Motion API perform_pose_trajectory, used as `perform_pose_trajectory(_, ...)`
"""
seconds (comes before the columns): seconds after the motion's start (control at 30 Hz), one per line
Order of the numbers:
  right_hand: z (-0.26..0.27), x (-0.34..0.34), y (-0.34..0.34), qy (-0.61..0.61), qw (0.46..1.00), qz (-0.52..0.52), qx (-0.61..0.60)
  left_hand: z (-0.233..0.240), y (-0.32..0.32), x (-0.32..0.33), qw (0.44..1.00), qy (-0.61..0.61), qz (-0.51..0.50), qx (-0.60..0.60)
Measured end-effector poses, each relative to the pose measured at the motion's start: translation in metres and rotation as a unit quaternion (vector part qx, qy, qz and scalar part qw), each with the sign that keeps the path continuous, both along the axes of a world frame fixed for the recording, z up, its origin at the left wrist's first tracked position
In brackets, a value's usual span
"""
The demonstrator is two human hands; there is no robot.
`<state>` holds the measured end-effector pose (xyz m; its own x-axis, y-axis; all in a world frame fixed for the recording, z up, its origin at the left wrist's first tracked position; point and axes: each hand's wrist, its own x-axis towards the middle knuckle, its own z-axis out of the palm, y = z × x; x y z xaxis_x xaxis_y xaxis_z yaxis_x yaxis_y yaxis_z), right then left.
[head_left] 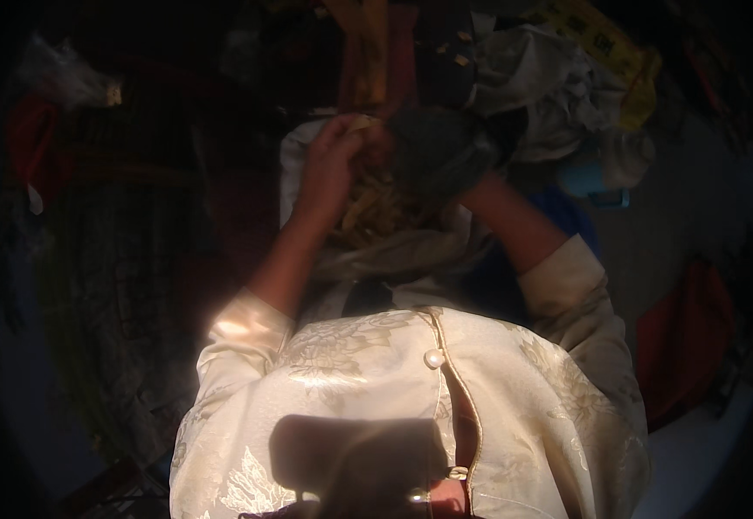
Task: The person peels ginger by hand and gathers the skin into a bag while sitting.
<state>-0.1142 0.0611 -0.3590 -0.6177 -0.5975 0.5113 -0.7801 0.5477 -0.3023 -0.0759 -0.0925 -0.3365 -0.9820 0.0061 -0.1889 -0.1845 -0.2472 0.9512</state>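
Note:
My left hand point(329, 162) is bare, with its fingertips pinched on a small pale-yellow piece point(364, 122). My right hand point(444, 156) is close beside it, mostly covered by something dark grey that looks like a glove. Reddish fingers show near the pale piece, but shadow hides whether the right hand grips it. Beneath both hands, a heap of yellowish-brown strips or shavings point(376, 211) lies in a white container or sack point(290, 170). Its near side is a folded pale cloth edge point(402, 253). The strips' material is too dark to tell.
A brown plank-like piece point(371, 55) rises beyond the hands. Small yellowish bits point(460, 60) lie on a dark surface. Crumpled pale cloth or sacking point(545, 84), a yellow printed bag point(639, 78) and a light-blue mug point(584, 178) are at right. Clear plastic point(68, 74) lies far left.

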Motion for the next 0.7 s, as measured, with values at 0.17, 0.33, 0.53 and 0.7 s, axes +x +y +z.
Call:
perform_pose_trajectory(0.17, 0.001, -0.007, -0.006, -0.198, 0.960, 0.039, -0.193, -0.012, -0.011, -0.011, 0.950, 0.201, 0.005, -0.238)
perform_pose_trajectory(0.33, 0.019, 0.001, -0.005, -0.542, 0.798, 0.067, -0.255, -0.029, -0.025, -0.014, 0.931, 0.212, -0.003, -0.296)
perform_pose_trajectory(0.53, -0.003, -0.006, -0.004, -0.201, 0.971, 0.017, -0.129, -0.008, -0.015, 0.000, 0.971, 0.072, -0.061, -0.220)
perform_pose_trajectory(0.7, -0.048, -0.027, 0.006, 0.043, 0.993, 0.001, -0.112, 0.007, -0.009, -0.002, 0.948, 0.038, -0.121, -0.293)
